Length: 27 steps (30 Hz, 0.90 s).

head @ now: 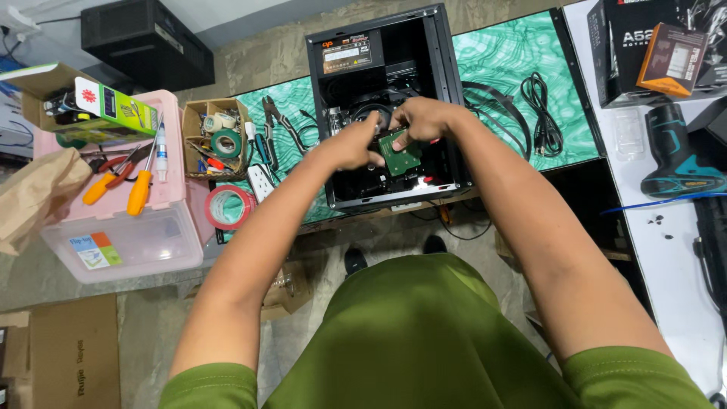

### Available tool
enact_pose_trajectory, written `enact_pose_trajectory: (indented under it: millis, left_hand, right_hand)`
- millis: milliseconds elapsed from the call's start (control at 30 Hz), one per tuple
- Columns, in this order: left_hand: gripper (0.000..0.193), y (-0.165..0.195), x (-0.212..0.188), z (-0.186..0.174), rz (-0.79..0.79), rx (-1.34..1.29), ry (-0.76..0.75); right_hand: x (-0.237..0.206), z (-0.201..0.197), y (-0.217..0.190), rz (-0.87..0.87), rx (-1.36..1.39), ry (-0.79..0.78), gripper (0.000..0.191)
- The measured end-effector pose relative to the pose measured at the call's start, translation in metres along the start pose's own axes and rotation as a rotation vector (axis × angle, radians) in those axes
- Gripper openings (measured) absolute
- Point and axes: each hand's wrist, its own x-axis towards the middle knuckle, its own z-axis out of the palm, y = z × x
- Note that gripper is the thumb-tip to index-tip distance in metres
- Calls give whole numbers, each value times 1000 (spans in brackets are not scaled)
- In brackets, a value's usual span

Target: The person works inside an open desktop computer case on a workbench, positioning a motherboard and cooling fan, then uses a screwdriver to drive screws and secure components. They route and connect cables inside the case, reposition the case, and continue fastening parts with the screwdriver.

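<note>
An open black computer case (443, 91) lies on its side on a green patterned mat (507, 60). Both my hands reach into it. My left hand (352, 144) and my right hand (424, 120) together grip a hard drive (401, 154) with its green circuit board facing up, held over the lower part of the case. Dark cables and a power supply (352, 53) sit deeper inside the case.
A pink plastic bin (113, 227) at left carries screwdrivers (140, 189) and boxes. Beside it are a cardboard tray of tape rolls (219, 136), a red tape roll (229, 206) and pliers (271, 129). A coiled black cable (541, 113) lies right of the case. Boxes and a power tool (674, 155) stand at far right.
</note>
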Motion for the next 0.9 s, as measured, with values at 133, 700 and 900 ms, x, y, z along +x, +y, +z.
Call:
enact_pose_trajectory:
  millis: [133,700,900]
  left_hand:
    - [48,-7,-1,-6,75,36,13]
    - [38,57,-34,15,94,166,-44]
    - [35,67,-36,32,98,205,-83]
  right_hand:
    - [-5,12,1,-5,-58,34,46]
    - [-69,9,17,-156,8,641,28]
    - [-72,25,30,-150,15,688,26]
